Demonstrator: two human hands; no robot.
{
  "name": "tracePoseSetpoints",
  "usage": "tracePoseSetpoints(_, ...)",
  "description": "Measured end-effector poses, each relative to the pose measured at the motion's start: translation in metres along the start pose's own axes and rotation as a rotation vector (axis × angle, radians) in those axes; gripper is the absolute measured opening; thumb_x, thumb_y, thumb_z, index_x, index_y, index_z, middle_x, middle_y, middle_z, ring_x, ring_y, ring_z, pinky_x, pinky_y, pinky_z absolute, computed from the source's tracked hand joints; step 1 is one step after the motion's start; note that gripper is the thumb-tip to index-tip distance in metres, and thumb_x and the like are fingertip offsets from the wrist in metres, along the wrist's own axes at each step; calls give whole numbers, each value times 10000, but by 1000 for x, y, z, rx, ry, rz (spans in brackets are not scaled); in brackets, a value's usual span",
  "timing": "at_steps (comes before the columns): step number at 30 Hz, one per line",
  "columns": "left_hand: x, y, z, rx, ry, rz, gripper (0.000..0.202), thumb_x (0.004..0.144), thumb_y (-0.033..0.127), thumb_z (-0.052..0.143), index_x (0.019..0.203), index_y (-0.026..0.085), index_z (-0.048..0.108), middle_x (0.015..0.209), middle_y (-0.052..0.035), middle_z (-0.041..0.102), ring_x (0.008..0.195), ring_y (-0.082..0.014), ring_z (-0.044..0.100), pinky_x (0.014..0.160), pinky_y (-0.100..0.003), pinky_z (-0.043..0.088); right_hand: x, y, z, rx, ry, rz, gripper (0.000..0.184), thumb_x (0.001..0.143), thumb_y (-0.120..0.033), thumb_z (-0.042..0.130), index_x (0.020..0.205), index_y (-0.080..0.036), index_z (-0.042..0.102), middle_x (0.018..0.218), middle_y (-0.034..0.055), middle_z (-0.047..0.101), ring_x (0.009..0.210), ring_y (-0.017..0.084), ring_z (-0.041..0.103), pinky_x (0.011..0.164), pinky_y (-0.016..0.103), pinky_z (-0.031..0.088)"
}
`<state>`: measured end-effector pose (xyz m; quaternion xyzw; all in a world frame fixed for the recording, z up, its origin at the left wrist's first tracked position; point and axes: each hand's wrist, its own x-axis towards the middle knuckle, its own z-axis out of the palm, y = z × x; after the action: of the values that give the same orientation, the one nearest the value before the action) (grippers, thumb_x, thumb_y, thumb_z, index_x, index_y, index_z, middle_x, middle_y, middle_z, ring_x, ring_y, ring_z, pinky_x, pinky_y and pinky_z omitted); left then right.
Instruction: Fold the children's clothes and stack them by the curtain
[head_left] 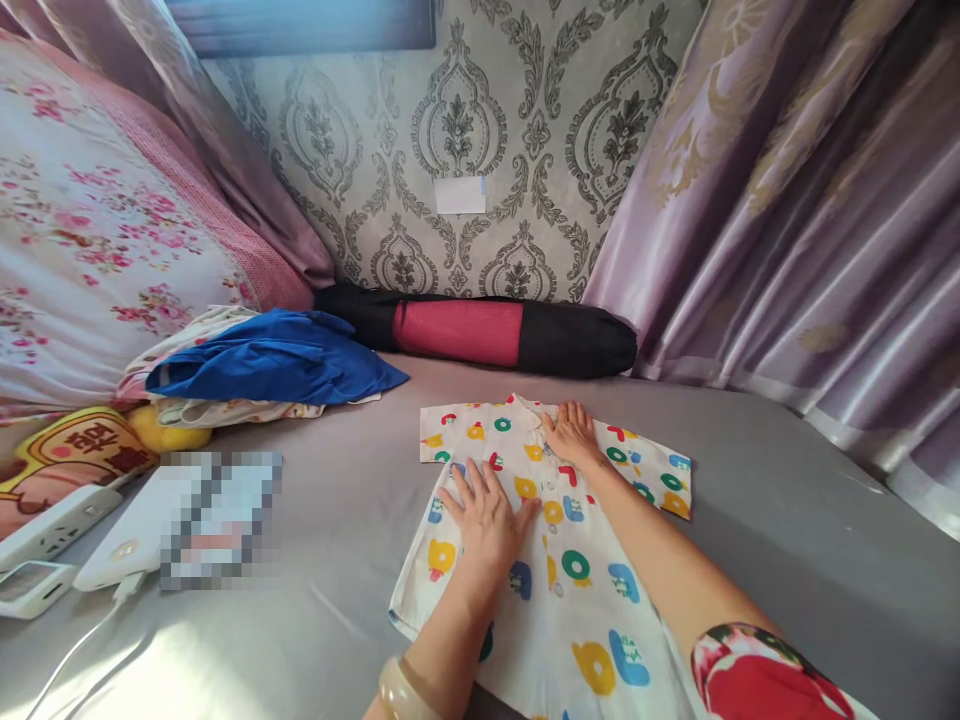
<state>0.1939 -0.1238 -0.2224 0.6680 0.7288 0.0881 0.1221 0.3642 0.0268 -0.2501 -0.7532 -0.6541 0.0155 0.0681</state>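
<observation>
One shirt [551, 545], white with coloured letter prints, lies spread on the grey sheet [337, 500], in the lower middle of the view. It has two short sleeves, one [436, 437] pointing to the left and one [671, 480] to the right, and one collar [527, 412] at the far end.

Two hands rest on the shirt, both palm down. The left hand [487, 510] lies on the left half of the front; its grip is wide, the fingers are spread, and it holds nothing. The right hand [572, 435] lies just beside the collar; its grip is also flat, with the fingers extended, and it does not pinch the cloth. One pale bangle [405, 690] is on the left wrist.

The far edge of the shirt is near one rolled bag [465, 333], black with a red middle, but does not touch it. The near end is cut by the bottom of the view, so I cannot tell where it finishes. On the left, a broad stretch of sheet separates the shirt from one power bank [127, 530] and one power strip [64, 520]. One blue cloth [277, 355] lies farther back, well apart. On the right, the sheet continues toward one curtain [795, 200].
</observation>
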Motion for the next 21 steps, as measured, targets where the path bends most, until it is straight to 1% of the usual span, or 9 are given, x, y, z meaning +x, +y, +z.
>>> tracePoseSetpoints(2,0,0,-2,-3,-9,-4,917,875,679,350,1492,5,276,1563,-269,155,1444,-461,75,1099,-689,97,0,0,0,-7,-5,0,685,996,-462,204,1482,13,290,1564,206,242,1449,308,188,1168,427,133)
tracePoseSetpoints(5,1,1,-6,-20,-34,-13,922,873,664,375,1494,-7,259,1564,-269,142,1444,-464,62,1096,-690,103,2,-2,-7,25,-75,28,708,990,-481,181,1493,10,269,1573,203,218,1457,307,167,1169,448,146)
tracePoseSetpoints(7,1,1,-8,-29,-41,-19,909,878,649,379,1494,-9,255,1564,-266,148,1444,-464,64,1097,-688,103,0,-7,-12,34,-70,8,695,988,-471,167,1499,-12,270,1578,192,210,1466,303,140,1174,481,119)
tracePoseSetpoints(9,1,0,-9,-29,-17,-5,897,882,633,388,1492,-13,257,1558,-274,166,1448,-452,67,1107,-675,96,-4,-16,-16,30,-4,-118,659,987,-437,159,1507,-50,276,1588,158,203,1475,278,111,1183,488,82)
tracePoseSetpoints(11,1,-1,-7,-29,14,31,895,883,624,399,1491,-17,254,1555,-280,169,1457,-427,56,1123,-652,80,-8,-29,-17,27,34,-326,633,985,-413,160,1516,-87,275,1595,113,200,1479,239,104,1195,448,73)
tracePoseSetpoints(13,2,-3,-5,-42,14,55,907,879,636,396,1493,-15,247,1560,-276,151,1464,-406,44,1137,-632,67,-9,-42,-15,29,2,-494,628,981,-409,165,1516,-104,287,1593,88,214,1478,217,115,1202,409,76)
tracePoseSetpoints(14,3,-4,-3,-53,-3,55,918,874,649,392,1496,-10,243,1565,-270,137,1464,-404,41,1139,-629,63,-9,-47,-14,27,-27,-539,629,979,-411,167,1513,-104,295,1591,87,223,1478,215,121,1203,402,74)
tracePoseSetpoints(17,5,-5,-1,-77,-63,40,947,858,681,387,1503,4,235,1576,-257,101,1460,-419,30,1134,-639,56,-3,-56,-8,33,-103,-550,647,978,-422,148,1512,-85,291,1590,97,218,1475,217,135,1203,405,86)
tracePoseSetpoints(21,6,-4,-3,-71,-82,43,944,867,678,366,1508,2,214,1580,-257,73,1457,-426,3,1128,-648,49,3,-57,-4,61,-155,-524,665,981,-455,119,1529,-100,248,1602,83,176,1478,205,119,1200,404,102)
